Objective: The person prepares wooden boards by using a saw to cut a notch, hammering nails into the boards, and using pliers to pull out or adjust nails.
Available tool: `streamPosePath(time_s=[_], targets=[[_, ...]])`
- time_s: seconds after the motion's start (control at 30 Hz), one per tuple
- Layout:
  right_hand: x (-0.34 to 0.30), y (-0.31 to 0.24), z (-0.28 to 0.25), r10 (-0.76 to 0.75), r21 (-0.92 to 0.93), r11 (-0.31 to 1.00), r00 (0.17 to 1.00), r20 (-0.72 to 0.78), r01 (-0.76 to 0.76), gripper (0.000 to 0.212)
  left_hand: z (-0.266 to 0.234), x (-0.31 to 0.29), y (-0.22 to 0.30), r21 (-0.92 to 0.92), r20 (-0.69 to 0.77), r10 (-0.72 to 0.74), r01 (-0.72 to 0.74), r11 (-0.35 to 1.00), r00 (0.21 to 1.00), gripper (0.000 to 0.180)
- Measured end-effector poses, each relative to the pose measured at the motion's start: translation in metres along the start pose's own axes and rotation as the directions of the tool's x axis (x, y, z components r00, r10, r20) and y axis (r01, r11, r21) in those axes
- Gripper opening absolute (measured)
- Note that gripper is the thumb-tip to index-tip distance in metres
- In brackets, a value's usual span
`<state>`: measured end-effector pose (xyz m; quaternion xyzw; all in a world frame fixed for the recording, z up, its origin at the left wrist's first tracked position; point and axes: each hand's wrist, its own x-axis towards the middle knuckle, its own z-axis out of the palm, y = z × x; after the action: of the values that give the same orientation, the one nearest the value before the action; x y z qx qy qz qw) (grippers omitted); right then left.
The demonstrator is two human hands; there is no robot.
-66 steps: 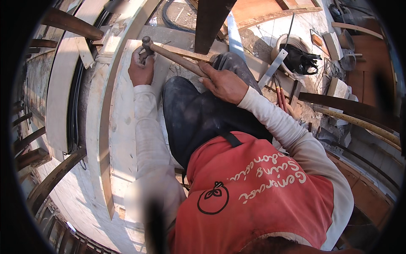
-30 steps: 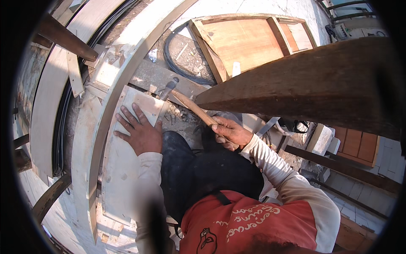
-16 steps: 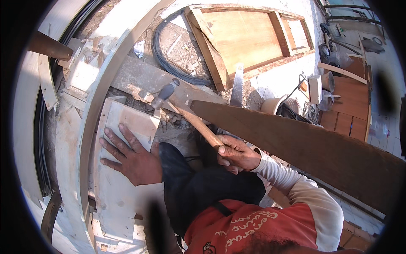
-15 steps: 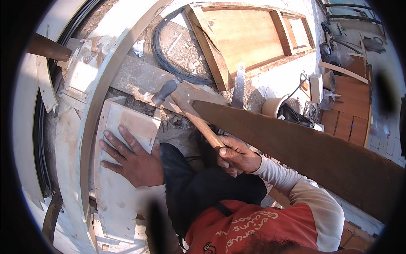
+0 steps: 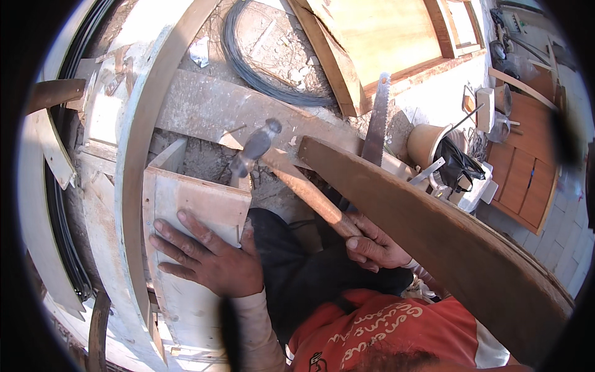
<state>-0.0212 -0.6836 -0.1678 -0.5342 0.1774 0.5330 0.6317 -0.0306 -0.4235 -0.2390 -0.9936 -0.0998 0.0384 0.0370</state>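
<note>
On the board (image 5: 186,304), left fingers (image 5: 198,231) spread wide; past its edge, right fingers (image 5: 367,249) hold a hammer (image 5: 299,184).

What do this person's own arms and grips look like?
Both the left grip and the right grip are ungloved. The left sleeve is long and off-white, reaching the wrist. The right sleeve, similarly pale at the cuff, is mostly hidden behind the dark brown plank. The shirt is red at the torso with pale lettering.

Hammer (image 5: 304,192) butt hidden in right hand (image 5: 379,246) — forearm mostly behind dark beam (image 5: 434,248), saw's (image 5: 377,121) lower end too. Wire coil (image 5: 273,92), framed panel (image 5: 403,37) — cut by top edge.
</note>
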Motion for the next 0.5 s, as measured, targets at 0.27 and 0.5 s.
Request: streamPosePath(time_s=[0.27, 0.5], targets=[[-0.001, 0.000, -0.003, -0.071, -0.074, 0.995, 0.997, -0.017, 0.070, 0.032, -0.003, 0.004, 0.001, 0.011, 0.019, -0.011, 0.010, 1.000, 1.000, 0.094], [-0.020, 0.032, 0.010, -0.059, -0.200, 0.979, 0.986, -0.155, 0.027, 0.048, -0.008, 0.001, 0.002, -0.017, 0.040, -0.015, 0.015, 1.000, 0.999, 0.099]])
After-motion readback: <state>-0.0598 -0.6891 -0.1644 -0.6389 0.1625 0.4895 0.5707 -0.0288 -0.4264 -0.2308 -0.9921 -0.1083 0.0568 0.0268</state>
